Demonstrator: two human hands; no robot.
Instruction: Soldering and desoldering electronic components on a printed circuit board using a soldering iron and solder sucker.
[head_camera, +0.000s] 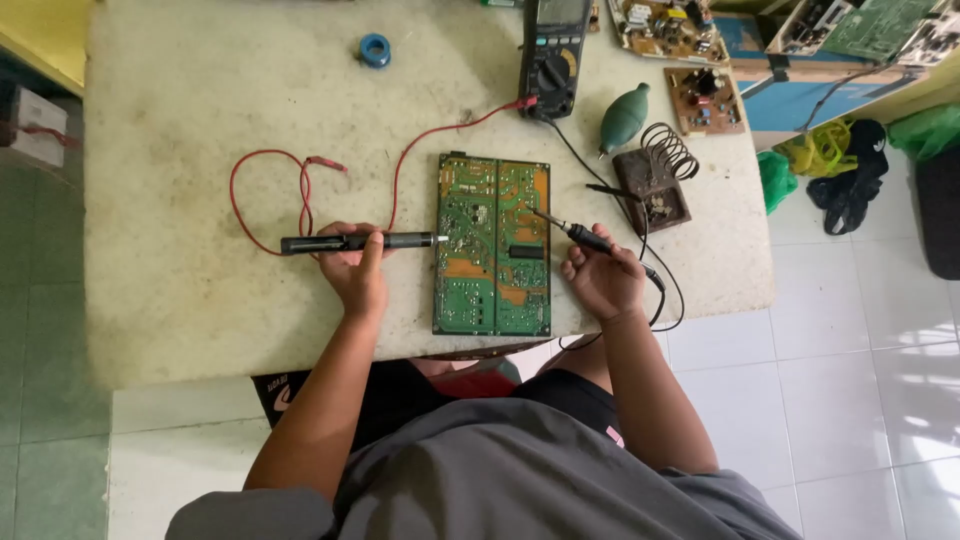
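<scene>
- The left hand (357, 268) is gripping a black pen-shaped tool (355, 241) — lying level, its pale tip touching the left edge of the circuit board (493, 245).
- The right hand (600, 280) is closing round a black-handled soldering iron (575, 232), its thin tip slanting up-left onto the right half of the board; its dark cord is looping off the near edge of the worktop (190, 290).
- The green and orange circuit board is lying flat between the two hands, long side running away from the person, near end just at the worktop edge.
- A red wire (268, 190) is curling left of the board and running on to a dark multimeter (552, 60) at the far edge.
- Right of the board a rusty iron stand (655, 180) with a coiled spring is sitting, a green rubber bulb (624, 117) just beyond it.
- Farther off — a small blue roll (375, 49) is resting on the worktop, and more circuit boards (668, 28) are lying at the far right.
</scene>
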